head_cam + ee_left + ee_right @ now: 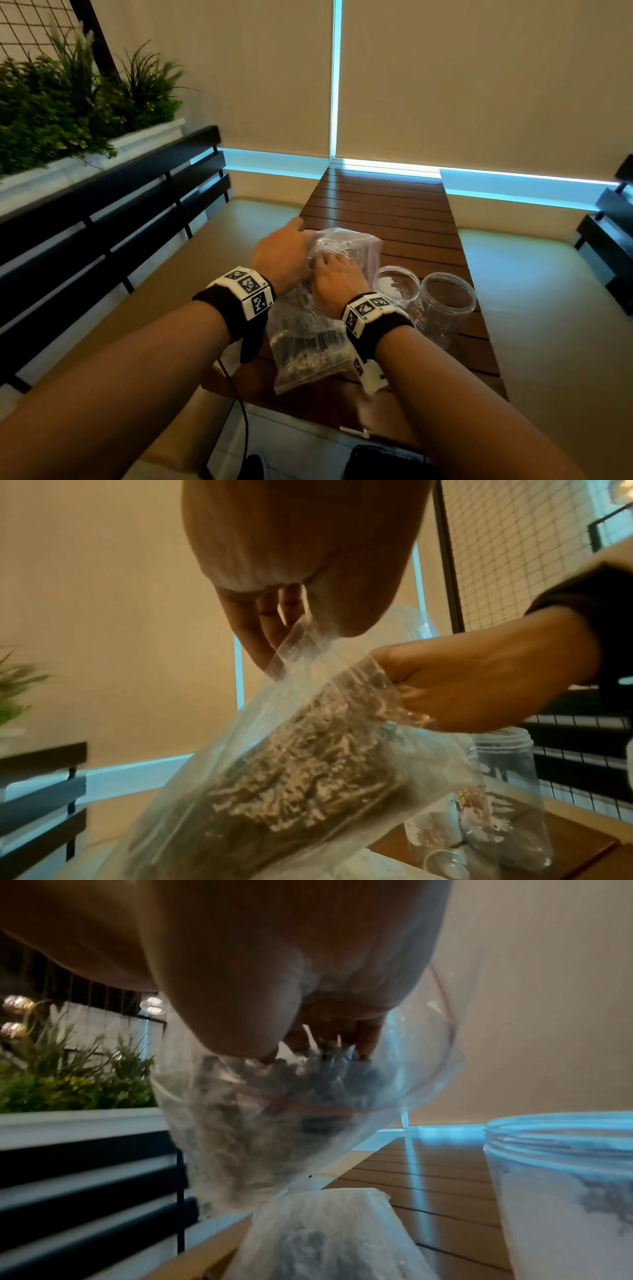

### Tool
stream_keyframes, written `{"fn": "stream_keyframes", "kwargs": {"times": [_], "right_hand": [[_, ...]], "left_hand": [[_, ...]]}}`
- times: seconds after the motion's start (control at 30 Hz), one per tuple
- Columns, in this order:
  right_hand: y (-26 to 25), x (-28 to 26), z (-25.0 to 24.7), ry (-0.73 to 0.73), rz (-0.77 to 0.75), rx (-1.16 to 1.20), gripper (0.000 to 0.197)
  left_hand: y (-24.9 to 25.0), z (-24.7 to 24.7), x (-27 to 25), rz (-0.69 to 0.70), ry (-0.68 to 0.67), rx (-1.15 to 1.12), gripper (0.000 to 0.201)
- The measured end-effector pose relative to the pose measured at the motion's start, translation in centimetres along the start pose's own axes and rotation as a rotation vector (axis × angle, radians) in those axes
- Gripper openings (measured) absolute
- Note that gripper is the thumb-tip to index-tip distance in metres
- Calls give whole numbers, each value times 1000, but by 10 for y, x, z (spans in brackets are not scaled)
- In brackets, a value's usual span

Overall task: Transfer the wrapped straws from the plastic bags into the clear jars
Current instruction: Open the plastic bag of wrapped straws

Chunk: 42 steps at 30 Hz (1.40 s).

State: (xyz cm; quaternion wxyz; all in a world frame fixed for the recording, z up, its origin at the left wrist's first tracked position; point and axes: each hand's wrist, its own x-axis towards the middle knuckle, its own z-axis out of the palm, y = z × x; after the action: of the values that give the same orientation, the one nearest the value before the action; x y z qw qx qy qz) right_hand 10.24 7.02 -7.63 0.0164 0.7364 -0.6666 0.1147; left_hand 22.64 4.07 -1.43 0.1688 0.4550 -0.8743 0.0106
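A clear zip bag point(346, 243) full of wrapped straws point(301, 764) stands tilted on the wooden slat table point(394, 205). My left hand point(287, 246) pinches the bag's open rim point(291, 642) between thumb and fingers point(263, 631). Inside the bag's mouth, my right hand point(334, 274) curls its fingertips point(366, 1042) round the straw ends point(308, 1074). A second bag of straws point(308, 346) lies flat, nearer to me and under my wrists. Two clear jars point(397, 284) point(448, 298) stand open, side by side, right of the bags.
A black slatted bench back point(113, 222) and a white planter with green plants point(68, 102) run along the left. A tan bench seat point(548, 308) flanks the table on the right. A black cable point(236, 397) hangs below my left wrist.
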Motion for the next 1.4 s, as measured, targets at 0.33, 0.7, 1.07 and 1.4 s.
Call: {"fn": "stream_keyframes", "kwargs": {"times": [0.33, 0.7, 1.07, 1.4], "right_hand": [[2, 19, 8, -302, 383, 3, 39], [11, 41, 35, -381, 383, 157, 36], [27, 76, 41, -423, 422, 107, 38], [29, 48, 32, -282, 291, 182, 17]], "left_hand": [[9, 33, 12, 213, -93, 103, 20], [-18, 76, 45, 113, -354, 0, 14], [-35, 97, 95, 209, -276, -184, 31], [-24, 85, 79, -31, -633, 91, 28]]}}
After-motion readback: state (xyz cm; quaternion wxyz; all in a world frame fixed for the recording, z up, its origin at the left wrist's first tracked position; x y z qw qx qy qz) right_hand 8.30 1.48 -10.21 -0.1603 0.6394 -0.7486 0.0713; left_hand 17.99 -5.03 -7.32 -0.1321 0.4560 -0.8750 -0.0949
